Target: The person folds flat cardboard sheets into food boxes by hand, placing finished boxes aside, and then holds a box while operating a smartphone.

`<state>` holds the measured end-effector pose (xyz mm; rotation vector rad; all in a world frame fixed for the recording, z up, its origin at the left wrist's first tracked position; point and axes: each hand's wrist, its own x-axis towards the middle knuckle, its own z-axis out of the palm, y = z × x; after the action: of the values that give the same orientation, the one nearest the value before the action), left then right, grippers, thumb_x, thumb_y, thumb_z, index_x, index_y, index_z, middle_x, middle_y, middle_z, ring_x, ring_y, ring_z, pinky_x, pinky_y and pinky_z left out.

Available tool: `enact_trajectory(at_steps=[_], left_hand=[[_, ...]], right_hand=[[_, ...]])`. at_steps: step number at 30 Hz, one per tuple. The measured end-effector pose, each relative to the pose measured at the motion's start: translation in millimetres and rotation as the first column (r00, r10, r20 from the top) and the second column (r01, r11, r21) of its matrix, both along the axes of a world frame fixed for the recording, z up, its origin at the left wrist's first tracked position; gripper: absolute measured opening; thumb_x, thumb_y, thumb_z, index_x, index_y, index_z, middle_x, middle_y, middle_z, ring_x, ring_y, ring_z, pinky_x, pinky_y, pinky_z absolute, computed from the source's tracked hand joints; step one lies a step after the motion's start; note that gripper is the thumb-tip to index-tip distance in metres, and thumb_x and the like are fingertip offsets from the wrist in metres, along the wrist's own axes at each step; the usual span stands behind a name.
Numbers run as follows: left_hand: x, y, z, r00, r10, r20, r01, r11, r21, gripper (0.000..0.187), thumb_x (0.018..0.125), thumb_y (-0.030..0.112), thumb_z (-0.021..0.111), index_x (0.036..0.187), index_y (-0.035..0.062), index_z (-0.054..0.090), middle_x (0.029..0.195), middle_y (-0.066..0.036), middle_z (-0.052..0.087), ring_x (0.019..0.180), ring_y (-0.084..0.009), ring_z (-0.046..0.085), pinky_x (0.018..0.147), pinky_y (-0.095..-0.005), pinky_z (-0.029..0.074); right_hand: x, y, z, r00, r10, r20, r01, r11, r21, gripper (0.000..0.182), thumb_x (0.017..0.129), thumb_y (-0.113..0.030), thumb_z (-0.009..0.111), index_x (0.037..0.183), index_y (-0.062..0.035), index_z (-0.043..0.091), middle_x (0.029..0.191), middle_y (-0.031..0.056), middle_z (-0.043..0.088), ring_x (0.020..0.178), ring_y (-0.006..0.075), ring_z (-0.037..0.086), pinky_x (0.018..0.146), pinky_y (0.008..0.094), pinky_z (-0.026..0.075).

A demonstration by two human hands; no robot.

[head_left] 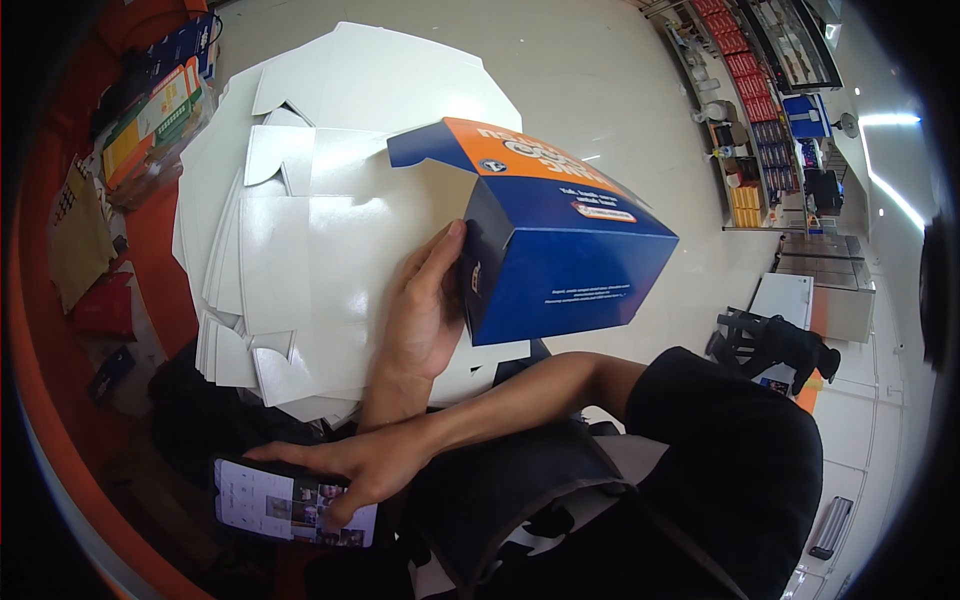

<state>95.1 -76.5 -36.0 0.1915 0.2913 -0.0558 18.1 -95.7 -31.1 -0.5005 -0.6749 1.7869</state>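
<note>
My left hand [430, 300] is closed on the side of a folded cardboard box [570, 270], dark blue with an orange panel and white print. The box is tilted, with one flap standing out at its upper left. My right hand [370, 465] reaches across over my left wrist to a smartphone [265, 505] with a lit screen. Its thumb lies over the screen and its index finger stretches along the upper edge; the other fingers are hidden. Beneath the box lies a stack of flat die-cut cardboard sheets [360, 200], white side up.
An orange surface [150, 245] on the left carries packets [150, 120] and a brown paper bag [80, 235]. Shelves with red boxes [735, 60] stand at the far right, beyond pale floor tiles [590, 70]. A black chair [765, 345] is farther right.
</note>
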Motion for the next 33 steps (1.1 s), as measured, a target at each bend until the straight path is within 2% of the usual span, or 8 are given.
enact_trajectory(at_steps=[3, 10, 12, 19, 21, 25, 27, 33], left_hand=[[-0.6, -0.1, -0.3, 1.0, -0.003, 0.003, 0.003, 1.0, 0.001, 0.026, 0.104, 0.024, 0.055, 0.118, 0.0043, 0.065, 0.106, -0.001, 0.069, 0.094, -0.0084, 0.063, 0.085, -0.0253, 0.05], [-1.2, 0.4, -0.1, 1.0, -0.006, 0.008, 0.006, 1.0, -0.009, 0.027, 0.104, 0.024, 0.056, 0.119, 0.0046, 0.065, 0.107, -0.001, 0.069, 0.095, -0.008, 0.063, 0.085, -0.0251, 0.049], [-1.4, 0.2, -0.1, 1.0, -0.007, 0.013, 0.007, 1.0, -0.013, 0.026, 0.104, 0.025, 0.056, 0.119, 0.0048, 0.065, 0.107, -0.001, 0.068, 0.094, -0.0079, 0.063, 0.085, -0.0249, 0.049], [-0.5, -0.1, 3.4, 1.0, -0.002, -0.003, 0.002, 1.0, 0.012, 0.025, 0.104, 0.025, 0.055, 0.117, 0.0051, 0.065, 0.105, 0.0, 0.069, 0.093, -0.0074, 0.063, 0.083, -0.0245, 0.049], [-0.6, 0.2, 3.5, 1.0, -0.003, 0.001, 0.003, 1.0, 0.012, 0.025, 0.104, 0.024, 0.055, 0.117, 0.005, 0.065, 0.105, 0.0, 0.069, 0.093, -0.0074, 0.063, 0.083, -0.0246, 0.049], [-0.7, 0.1, 1.5, 1.0, -0.005, -0.012, 0.005, 1.0, 0.01, 0.026, 0.104, 0.024, 0.055, 0.118, 0.0046, 0.065, 0.106, 0.0, 0.069, 0.094, -0.0075, 0.063, 0.084, -0.0249, 0.049], [-0.3, -0.2, 1.1, 1.0, -0.006, -0.001, 0.006, 1.0, 0.001, 0.026, 0.104, 0.024, 0.055, 0.118, 0.0045, 0.065, 0.107, -0.001, 0.069, 0.095, -0.0076, 0.063, 0.084, -0.025, 0.049], [-0.7, 0.1, 6.7, 1.0, -0.001, -0.006, 0.001, 1.0, 0.03, 0.027, 0.104, 0.024, 0.055, 0.119, 0.0044, 0.064, 0.108, -0.001, 0.068, 0.096, -0.0077, 0.062, 0.084, -0.025, 0.049]], right_hand=[[2.5, -0.5, 1.5, 0.998, -0.013, 0.056, 0.01, 0.999, 0.047, 0.11, 0.075, 0.004, 0.067, 0.157, -0.0059, -0.006, 0.142, 0.0265, 0.045, 0.127, 0.0307, 0.052, 0.098, 0.0382, 0.051], [6.9, -0.2, 7.1, 0.999, 0.031, 0.011, -0.032, 0.999, 0.027, 0.114, 0.074, 0.004, 0.069, 0.156, -0.0043, -0.008, 0.143, 0.0272, 0.043, 0.129, 0.0311, 0.05, 0.102, 0.0378, 0.049], [-0.7, -0.1, -1.1, 0.997, -0.048, 0.052, 0.042, 0.992, 0.116, 0.117, 0.073, 0.004, 0.072, 0.156, -0.0052, -0.009, 0.142, 0.0274, 0.044, 0.127, 0.0305, 0.052, 0.1, 0.0374, 0.05], [0.3, 1.3, -0.2, 0.964, -0.083, 0.252, 0.041, 0.985, 0.168, 0.12, 0.075, 0.002, 0.078, 0.156, -0.0082, -0.01, 0.135, 0.0278, 0.051, 0.113, 0.0291, 0.063, 0.094, 0.0373, 0.055], [9.8, 0.1, 11.7, 0.994, 0.063, 0.084, -0.061, 0.998, -0.024, 0.119, 0.076, 0.002, 0.079, 0.155, -0.0086, -0.009, 0.133, 0.0284, 0.053, 0.111, 0.0287, 0.065, 0.092, 0.0371, 0.056], [13.2, 0.2, 16.7, 0.996, 0.069, 0.061, -0.066, 0.997, -0.047, 0.115, 0.078, 0.0, 0.078, 0.155, -0.0082, -0.007, 0.132, 0.0286, 0.053, 0.11, 0.0284, 0.065, 0.089, 0.0366, 0.057], [-0.6, -0.4, 1.5, 0.997, -0.062, 0.055, 0.059, 0.997, 0.055, 0.108, 0.082, -0.002, 0.073, 0.155, -0.0076, -0.007, 0.132, 0.0284, 0.053, 0.11, 0.029, 0.065, 0.089, 0.0369, 0.058], [-1.1, 0.4, 2.9, 0.999, -0.032, 0.009, 0.032, 0.999, -0.011, 0.1, 0.085, -0.003, 0.066, 0.156, -0.007, -0.004, 0.135, 0.0282, 0.051, 0.111, 0.0305, 0.064, 0.087, 0.0358, 0.058]])
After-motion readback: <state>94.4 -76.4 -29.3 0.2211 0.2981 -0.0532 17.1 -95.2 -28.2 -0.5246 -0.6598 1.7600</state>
